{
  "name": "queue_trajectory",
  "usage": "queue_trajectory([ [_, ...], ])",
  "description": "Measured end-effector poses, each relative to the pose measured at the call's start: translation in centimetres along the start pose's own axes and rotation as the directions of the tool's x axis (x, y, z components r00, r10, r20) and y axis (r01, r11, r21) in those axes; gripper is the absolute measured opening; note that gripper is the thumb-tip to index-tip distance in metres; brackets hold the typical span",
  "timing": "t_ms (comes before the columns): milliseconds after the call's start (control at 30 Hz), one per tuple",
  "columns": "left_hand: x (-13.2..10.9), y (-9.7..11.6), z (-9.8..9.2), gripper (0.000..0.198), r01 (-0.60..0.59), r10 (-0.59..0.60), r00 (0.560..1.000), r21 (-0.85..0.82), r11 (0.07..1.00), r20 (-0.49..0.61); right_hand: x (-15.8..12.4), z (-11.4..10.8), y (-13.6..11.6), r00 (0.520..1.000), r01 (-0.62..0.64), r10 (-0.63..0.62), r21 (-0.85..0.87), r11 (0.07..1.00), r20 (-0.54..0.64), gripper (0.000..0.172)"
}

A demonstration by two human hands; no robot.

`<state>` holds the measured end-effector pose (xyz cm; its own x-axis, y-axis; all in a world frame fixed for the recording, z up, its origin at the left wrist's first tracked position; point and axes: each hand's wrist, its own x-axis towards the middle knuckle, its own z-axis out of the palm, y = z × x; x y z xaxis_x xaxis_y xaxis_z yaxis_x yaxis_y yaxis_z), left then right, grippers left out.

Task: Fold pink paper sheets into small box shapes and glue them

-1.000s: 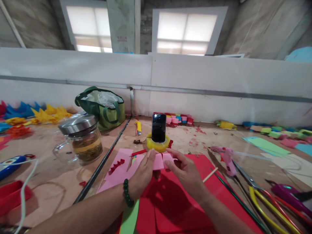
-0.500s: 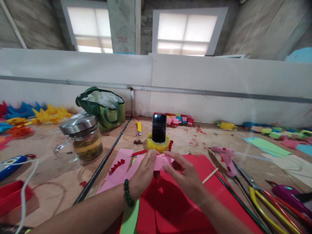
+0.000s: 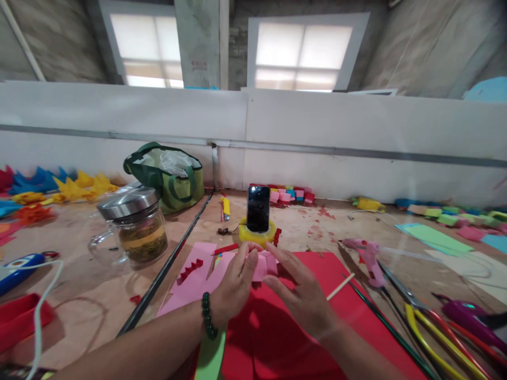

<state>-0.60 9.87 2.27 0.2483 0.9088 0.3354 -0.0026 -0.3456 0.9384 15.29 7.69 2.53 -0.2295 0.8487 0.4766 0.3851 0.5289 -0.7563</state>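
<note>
Between my two hands is a small folded piece of pink paper (image 3: 261, 268), held above a large red paper sheet (image 3: 293, 338). My left hand (image 3: 237, 279) grips its left side, thumb bent against the fingers. At its right edge, the thumb and fingers of my right hand (image 3: 299, 290) close round the same piece. Pink sheets (image 3: 190, 287) lie to the left, with a zigzag red paper strip (image 3: 190, 270) on top. A green paper strip (image 3: 211, 353) sits below my left wrist. Directly beyond my hands, a phone (image 3: 258, 208) stands upright in a yellow tape roll (image 3: 257, 235).
On the left are a glass tea mug (image 3: 138, 232), a green bag (image 3: 182, 184) and a red paper band (image 3: 24, 322). To the right lie a pink glue gun (image 3: 368, 258), a wooden stick (image 3: 340, 286) and large scissors (image 3: 420, 306). Folded paper pieces (image 3: 291, 194) line the wall.
My left thumb and fingers have shifted on the pink paper and curl more. The piece has turned slightly, and my right fingers have moved a little along its right side.
</note>
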Motion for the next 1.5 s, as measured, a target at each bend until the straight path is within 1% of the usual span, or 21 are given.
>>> queue_trajectory([
  [67, 0.0, 0.2, -0.1, 0.038, 0.007, -0.008, 1.0, -0.017, 1.0, -0.009, 0.0, -0.2, -0.1, 1.0, -0.03, 0.03, 0.012, 0.999, 0.005, 0.053],
  [133, 0.1, 0.3, -0.2, 0.039, 0.051, -0.051, 0.998, -0.018, 0.999, -0.021, 0.0, -0.5, 0.0, 0.999, -0.047, 0.047, -0.009, 0.999, 0.014, 0.052],
  [200, 0.1, 0.3, -0.3, 0.042, 0.105, -0.106, 0.994, -0.011, 0.994, -0.036, -0.1, -0.6, 0.2, 1.0, -0.025, 0.026, -0.09, 0.996, 0.015, 0.049],
  [267, 0.3, 0.3, -0.4, 0.043, 0.125, -0.125, 0.991, -0.012, 0.992, -0.054, -0.3, -0.4, 0.5, 1.0, 0.019, -0.014, -0.209, 0.978, 0.025, 0.048],
  [367, 0.5, 0.3, -0.4, 0.042, 0.1, -0.103, 0.991, -0.04, 0.994, -0.085, -0.9, 0.6, 0.9, 0.998, 0.064, -0.049, -0.361, 0.93, 0.05, 0.053],
  [433, 0.6, 0.3, -0.3, 0.04, 0.094, -0.099, 0.99, -0.062, 0.994, -0.1, -1.2, 1.4, 1.1, 0.997, 0.075, -0.056, -0.421, 0.904, 0.057, 0.056],
  [600, 0.7, 0.5, -0.3, 0.039, 0.069, -0.08, 0.987, -0.078, 0.995, -0.139, -1.8, 2.6, 0.8, 0.995, 0.093, -0.091, -0.481, 0.872, 0.028, 0.062],
  [700, 0.7, 0.5, -0.3, 0.043, 0.096, -0.103, 0.986, -0.059, 0.994, -0.128, -1.9, 2.9, 0.6, 0.992, 0.115, -0.124, -0.513, 0.851, 0.015, 0.065],
  [800, 0.6, 0.4, -0.2, 0.048, 0.115, -0.12, 0.986, -0.049, 0.992, -0.113, -2.0, 3.2, 0.5, 0.99, 0.128, -0.141, -0.522, 0.843, 0.015, 0.07],
  [867, 0.5, 0.4, -0.3, 0.049, 0.106, -0.111, 0.989, -0.046, 0.993, -0.103, -2.1, 3.3, 0.5, 0.991, 0.117, -0.13, -0.507, 0.854, 0.009, 0.074],
  [933, 0.5, 0.4, -0.4, 0.048, 0.066, -0.07, 0.993, -0.038, 0.997, -0.096, -2.2, 3.4, 0.4, 0.994, 0.107, -0.111, -0.461, 0.881, 0.019, 0.078],
  [1033, 0.4, 0.1, -0.6, 0.041, -0.021, 0.018, 0.996, -0.029, 0.999, -0.092, -2.5, 3.3, 0.2, 0.994, 0.105, -0.088, -0.381, 0.919, 0.06, 0.082],
  [1100, 0.3, -0.1, -0.7, 0.037, -0.04, 0.037, 0.997, -0.047, 0.998, -0.074, -2.6, 3.2, 0.0, 0.993, 0.111, -0.087, -0.345, 0.932, 0.083, 0.084],
  [1333, 0.2, -0.5, -0.9, 0.037, -0.035, 0.031, 0.999, -0.101, 0.994, -0.043, -2.4, 2.9, -0.4, 0.984, 0.167, -0.138, -0.314, 0.934, 0.113, 0.088],
  [1433, 0.3, -0.3, -1.0, 0.038, -0.038, 0.035, 0.999, -0.122, 0.992, -0.022, -2.2, 2.4, -0.5, 0.977, 0.199, -0.166, -0.309, 0.93, 0.13, 0.087],
  [1500, 0.4, -0.3, -1.3, 0.043, -0.058, 0.06, 0.998, -0.133, 0.989, 0.015, -2.0, 1.8, -0.4, 0.972, 0.224, -0.189, -0.312, 0.923, 0.139, 0.086],
])
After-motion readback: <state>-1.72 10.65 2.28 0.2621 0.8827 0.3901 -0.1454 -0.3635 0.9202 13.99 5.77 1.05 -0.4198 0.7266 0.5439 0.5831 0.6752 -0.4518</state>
